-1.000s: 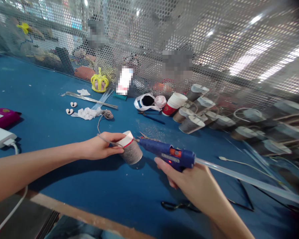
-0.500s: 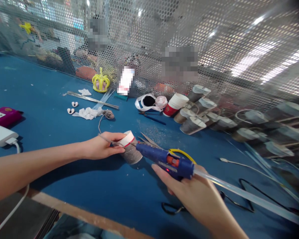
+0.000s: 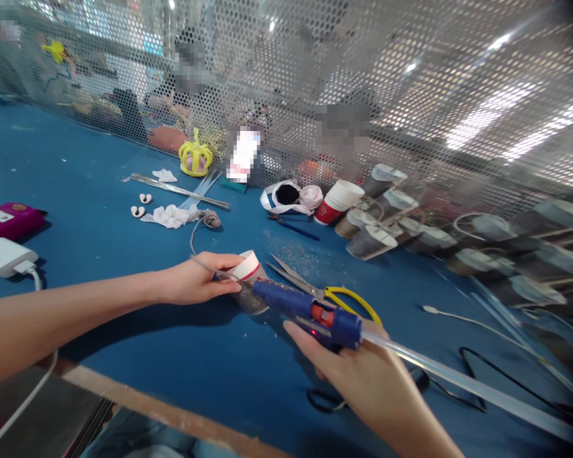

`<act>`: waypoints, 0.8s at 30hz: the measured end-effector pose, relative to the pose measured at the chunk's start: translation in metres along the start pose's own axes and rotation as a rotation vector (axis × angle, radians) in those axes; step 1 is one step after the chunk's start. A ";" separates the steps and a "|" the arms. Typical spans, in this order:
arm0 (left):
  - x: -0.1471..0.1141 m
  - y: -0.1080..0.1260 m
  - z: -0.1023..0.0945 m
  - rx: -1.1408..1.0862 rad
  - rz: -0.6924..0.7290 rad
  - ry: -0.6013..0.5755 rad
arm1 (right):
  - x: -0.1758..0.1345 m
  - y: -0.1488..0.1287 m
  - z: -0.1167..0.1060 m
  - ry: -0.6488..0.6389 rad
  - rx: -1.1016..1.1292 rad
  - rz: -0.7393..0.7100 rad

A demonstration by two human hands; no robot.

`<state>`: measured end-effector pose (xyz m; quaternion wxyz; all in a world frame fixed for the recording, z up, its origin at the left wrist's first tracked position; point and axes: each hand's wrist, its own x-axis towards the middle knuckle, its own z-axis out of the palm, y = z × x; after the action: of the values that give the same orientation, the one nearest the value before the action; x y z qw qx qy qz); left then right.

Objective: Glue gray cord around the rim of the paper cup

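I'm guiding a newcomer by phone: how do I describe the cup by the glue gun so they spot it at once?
At the near side of the blue table, find the left hand. It holds a tilted cup at the tip of the blue glue gun. Unlike the grey cups grouped at right, this one shows a red stripe below its white rim.

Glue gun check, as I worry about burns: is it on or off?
On, it seems: a red light glows on the side of the glue gun in the right hand.
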<state>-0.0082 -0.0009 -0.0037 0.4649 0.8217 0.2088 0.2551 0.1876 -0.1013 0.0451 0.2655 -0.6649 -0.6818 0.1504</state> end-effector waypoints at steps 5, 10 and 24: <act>0.000 -0.002 0.001 -0.019 -0.020 -0.008 | 0.006 0.004 -0.009 -0.084 0.044 0.115; -0.001 -0.005 0.002 -0.013 -0.049 0.006 | 0.011 0.011 -0.014 -0.124 0.047 0.188; -0.002 -0.001 0.000 0.041 -0.055 -0.015 | 0.023 0.017 -0.012 -0.139 0.020 0.127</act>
<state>-0.0093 -0.0014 -0.0056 0.4565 0.8268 0.2331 0.2316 0.2088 -0.0795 0.0486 0.2140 -0.6921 -0.6536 0.2194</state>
